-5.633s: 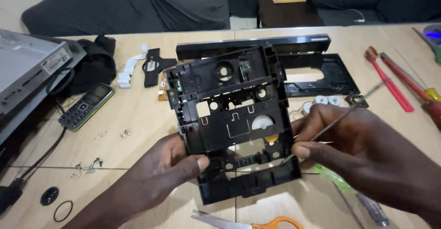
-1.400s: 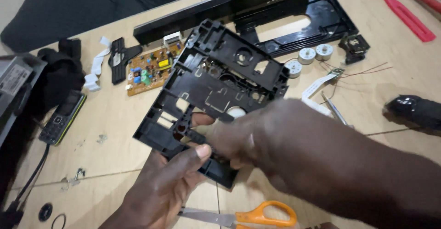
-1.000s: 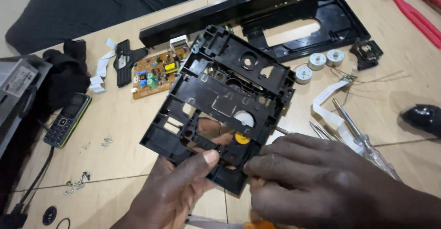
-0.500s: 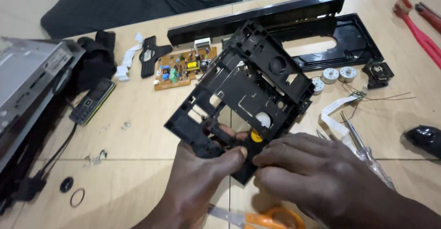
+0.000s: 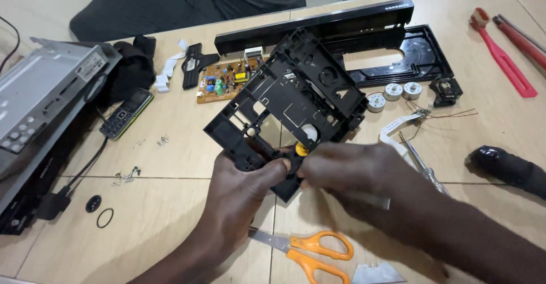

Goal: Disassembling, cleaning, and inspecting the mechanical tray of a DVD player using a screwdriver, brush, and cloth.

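A black plastic frame (image 5: 296,99), a disc-drive chassis with many cut-outs, is held tilted above the wooden table (image 5: 170,147). My left hand (image 5: 242,190) grips its near edge from below, thumb on top. My right hand (image 5: 355,173) pinches at the same near edge, fingertips beside a small yellow gear (image 5: 302,149) and a white round part (image 5: 309,132) set in the frame. What the right fingertips hold is hidden.
Orange-handled scissors (image 5: 310,247) lie near my wrists. A screwdriver (image 5: 421,164), small motors (image 5: 393,92), a green circuit board (image 5: 224,80), black tray parts (image 5: 409,53), red tools (image 5: 503,53), a mobile phone (image 5: 126,113), loose screws (image 5: 128,173) and a grey metal case (image 5: 40,96) surround the work.
The frame has been turned and lifted to the right. My right hand put down the thin tool it held earlier and moved onto the frame's near edge by the yellow gear.
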